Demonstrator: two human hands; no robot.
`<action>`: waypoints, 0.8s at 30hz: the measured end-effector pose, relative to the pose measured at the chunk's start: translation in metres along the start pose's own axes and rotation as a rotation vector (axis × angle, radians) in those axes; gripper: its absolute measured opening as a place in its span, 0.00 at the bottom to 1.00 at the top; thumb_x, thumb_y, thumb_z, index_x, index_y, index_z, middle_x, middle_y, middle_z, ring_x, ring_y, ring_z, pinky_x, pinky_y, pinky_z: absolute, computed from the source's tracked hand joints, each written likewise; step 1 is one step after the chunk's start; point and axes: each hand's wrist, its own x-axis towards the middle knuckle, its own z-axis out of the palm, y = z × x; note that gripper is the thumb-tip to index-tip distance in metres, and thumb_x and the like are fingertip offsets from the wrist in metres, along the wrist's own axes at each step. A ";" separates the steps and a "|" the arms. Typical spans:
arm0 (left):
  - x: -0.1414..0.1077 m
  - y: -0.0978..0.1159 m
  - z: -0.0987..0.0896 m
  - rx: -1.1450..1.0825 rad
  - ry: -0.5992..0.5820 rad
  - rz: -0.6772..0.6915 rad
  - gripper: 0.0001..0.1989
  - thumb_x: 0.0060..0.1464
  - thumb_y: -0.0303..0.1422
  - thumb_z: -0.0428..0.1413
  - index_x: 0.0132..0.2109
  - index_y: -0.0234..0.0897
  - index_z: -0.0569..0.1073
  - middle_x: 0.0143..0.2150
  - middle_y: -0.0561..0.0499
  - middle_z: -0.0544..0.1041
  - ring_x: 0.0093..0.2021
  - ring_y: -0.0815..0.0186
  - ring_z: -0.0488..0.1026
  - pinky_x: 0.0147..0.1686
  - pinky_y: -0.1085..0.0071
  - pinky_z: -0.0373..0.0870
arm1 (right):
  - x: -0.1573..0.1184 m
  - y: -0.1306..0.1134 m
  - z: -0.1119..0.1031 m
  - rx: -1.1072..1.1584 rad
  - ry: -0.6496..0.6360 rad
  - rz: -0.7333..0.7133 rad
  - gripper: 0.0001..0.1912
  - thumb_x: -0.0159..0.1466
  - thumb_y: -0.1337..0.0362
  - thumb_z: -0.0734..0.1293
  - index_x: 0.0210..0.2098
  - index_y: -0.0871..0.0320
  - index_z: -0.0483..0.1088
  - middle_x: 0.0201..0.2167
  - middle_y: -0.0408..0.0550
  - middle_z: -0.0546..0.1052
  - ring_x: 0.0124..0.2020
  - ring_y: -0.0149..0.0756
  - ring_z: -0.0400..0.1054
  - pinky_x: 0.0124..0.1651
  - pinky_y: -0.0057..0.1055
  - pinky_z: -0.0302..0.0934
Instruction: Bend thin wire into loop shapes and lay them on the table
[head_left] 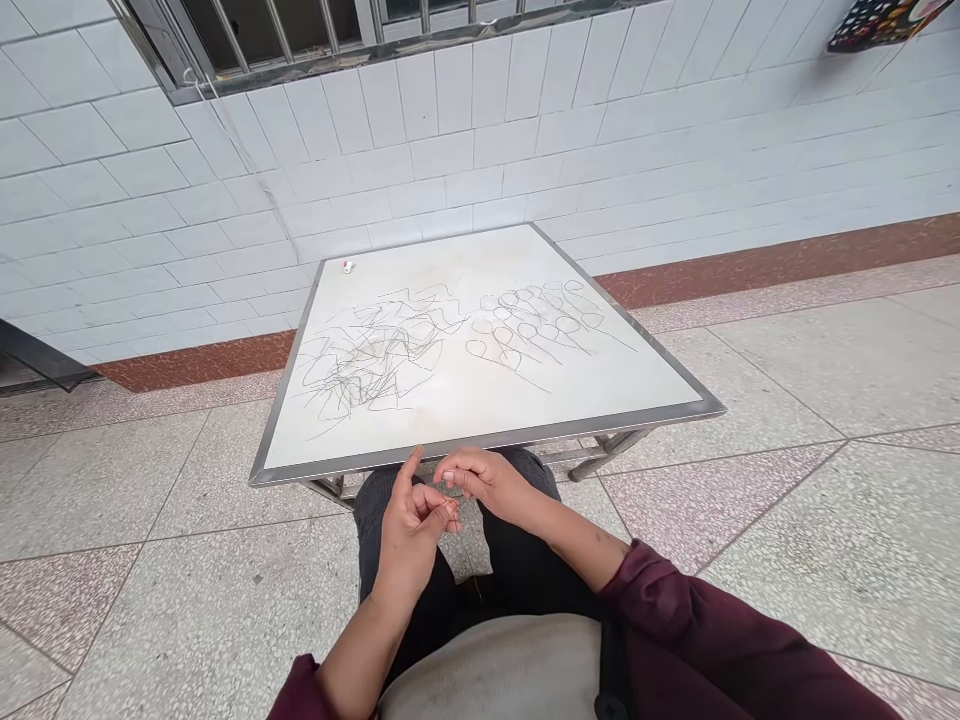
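Above my lap, just off the near table edge, my left hand point(415, 520) pinches a thin wire point(471, 565) between thumb and a bent finger, its index finger pointing up. The loose end of the wire hangs down between my knees. Close beside it, my right hand point(491, 482) has its thumb and fingers curled together; what they hold, if anything, is too fine to make out. On the white table point(480, 405) lies a tangle of bent thin wires point(367, 360) at the left. Several wires with a round loop at one end point(527, 330) lie in rows at the right.
A small white and red object point(348, 267) sits at the table's far left corner. Behind the table stands a white tiled wall point(450, 160) with a barred window point(315, 30). A patterned cloth item point(877, 25) hangs at the upper right. Speckled tile floor point(225, 580) surrounds the table.
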 end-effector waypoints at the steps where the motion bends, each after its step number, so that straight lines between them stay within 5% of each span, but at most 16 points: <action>1: 0.000 0.000 0.000 -0.009 -0.005 -0.004 0.39 0.50 0.28 0.59 0.66 0.40 0.51 0.26 0.58 0.71 0.29 0.68 0.71 0.33 0.69 0.72 | 0.001 0.000 0.000 -0.001 -0.010 -0.005 0.11 0.65 0.62 0.60 0.35 0.57 0.74 0.32 0.45 0.71 0.25 0.26 0.62 0.28 0.24 0.60; 11: 0.001 -0.004 0.000 -0.017 -0.018 -0.022 0.35 0.50 0.27 0.59 0.64 0.36 0.56 0.25 0.59 0.69 0.26 0.70 0.70 0.32 0.69 0.73 | 0.002 0.004 0.002 -0.118 0.046 -0.113 0.12 0.66 0.64 0.59 0.33 0.57 0.74 0.29 0.44 0.71 0.28 0.29 0.63 0.33 0.26 0.58; 20: 0.005 -0.002 -0.006 -0.067 0.103 0.030 0.35 0.50 0.31 0.61 0.63 0.37 0.58 0.26 0.58 0.71 0.28 0.70 0.70 0.33 0.69 0.73 | 0.001 0.003 0.001 0.142 0.082 0.059 0.17 0.67 0.55 0.58 0.50 0.56 0.65 0.36 0.46 0.71 0.32 0.30 0.65 0.33 0.28 0.63; 24: 0.006 0.006 -0.010 -0.091 0.201 0.071 0.35 0.49 0.31 0.62 0.62 0.38 0.59 0.28 0.57 0.73 0.30 0.70 0.71 0.33 0.70 0.74 | -0.007 0.006 0.003 0.226 0.118 0.110 0.18 0.67 0.51 0.56 0.44 0.57 0.66 0.35 0.46 0.70 0.29 0.29 0.64 0.29 0.26 0.60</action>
